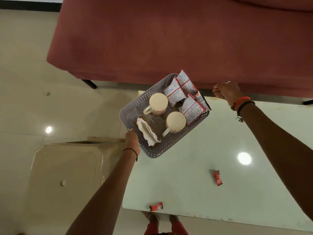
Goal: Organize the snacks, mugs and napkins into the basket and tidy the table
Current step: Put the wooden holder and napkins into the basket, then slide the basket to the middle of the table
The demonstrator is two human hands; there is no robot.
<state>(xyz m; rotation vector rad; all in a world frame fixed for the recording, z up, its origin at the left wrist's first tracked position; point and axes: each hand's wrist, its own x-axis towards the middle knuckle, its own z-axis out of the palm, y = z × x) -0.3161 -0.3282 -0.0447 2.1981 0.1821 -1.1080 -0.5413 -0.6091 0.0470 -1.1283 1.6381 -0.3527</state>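
Two red sachets [218, 177] loose on bench [186, 175], six and four o'clock, not yet collected. Left hand [133, 141] clamps basket [133, 111] rim at eight o'clock, basket overhanging bench corner; single grip could tip mugs [158, 103], napkins [146, 131], snack packets [184, 92]. Right hand [226, 91] curled, apart at two o'clock, seemingly empty.

Packet [194, 109] print unreadable; sofa [169, 39] cropped; feet [162, 221] half hidden.
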